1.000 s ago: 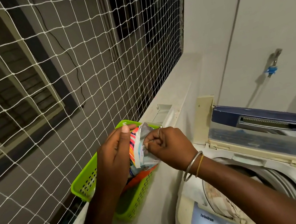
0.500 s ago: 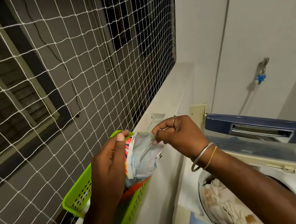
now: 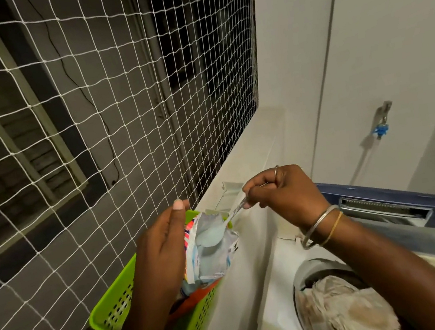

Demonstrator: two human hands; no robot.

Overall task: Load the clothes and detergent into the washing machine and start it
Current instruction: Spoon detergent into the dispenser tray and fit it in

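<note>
My left hand [image 3: 161, 248] grips an open detergent pouch [image 3: 213, 254] that stands in a green basket [image 3: 114, 312] on the ledge. My right hand [image 3: 280, 192] pinches the handle of a metal spoon [image 3: 221, 230], whose bowl, heaped with pale blue powder, sits at the pouch's mouth. At the lower right the top-loading washing machine [image 3: 276, 292] stands with its blue lid [image 3: 405, 209] raised. Crumpled pale clothes [image 3: 345, 313] fill its drum.
White safety netting [image 3: 104, 103] spans the opening left of the ledge [image 3: 247, 160]. A small white tray [image 3: 230, 191] lies on the ledge behind the pouch. A tap with a blue fitting [image 3: 381, 127] sticks out of the wall above the machine.
My right hand has risen from the pouch's mouth, drawing out a spoon heaped with powder. The left hand keeps holding the pouch. The camera has dipped, showing more of the drum.
</note>
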